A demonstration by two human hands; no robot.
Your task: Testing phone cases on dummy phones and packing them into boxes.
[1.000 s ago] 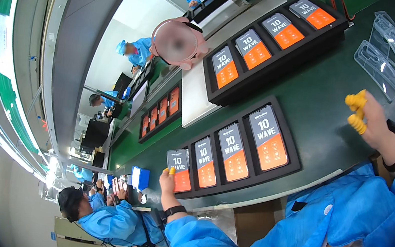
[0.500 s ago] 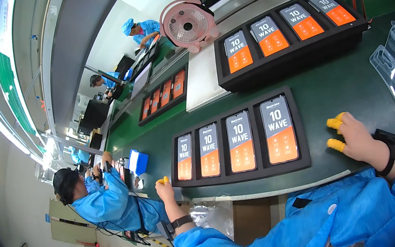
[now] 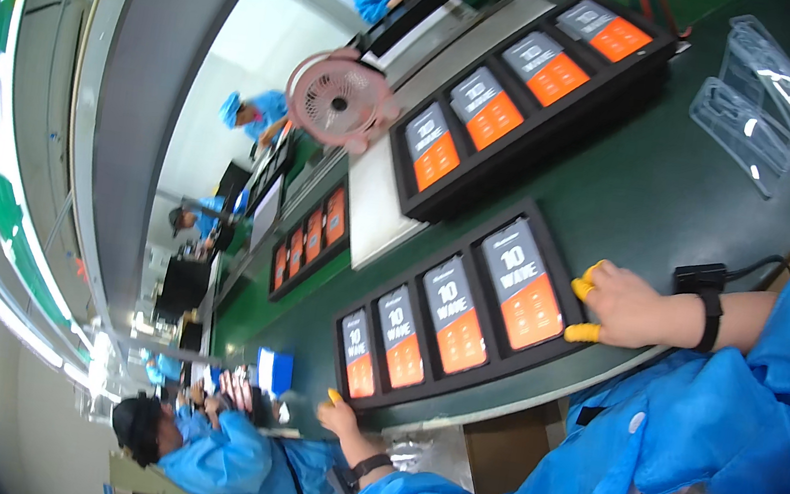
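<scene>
A black foam tray [image 3: 495, 367] lies near the front edge of the bench, with several grey-and-orange phone boxes [image 3: 522, 280] in its slots. My right hand [image 3: 624, 308], with yellow finger cots, is at the tray's right end, thumb and fingers apart, the tips meeting its edge. At the near left corner is my left hand [image 3: 340, 419], one yellow-covered fingertip stretched up against the tray; its other fingers are partly hidden. Neither hand visibly grips anything. Dark bands circle both wrists.
Behind stands a thicker black tray [image 3: 554, 123] of similar boxes. A pink fan [image 3: 339, 101] and another tray [image 3: 311, 240] are farther left. Clear plastic trays [image 3: 750, 125] lie at the right end. A blue box [image 3: 273, 371] stands near a seated co-worker [image 3: 224, 456]; other people work beyond.
My right hand has come left to the tray's end, and my left hand has closed in on its near left corner. The whole view has shifted; the tray stays in about the same place.
</scene>
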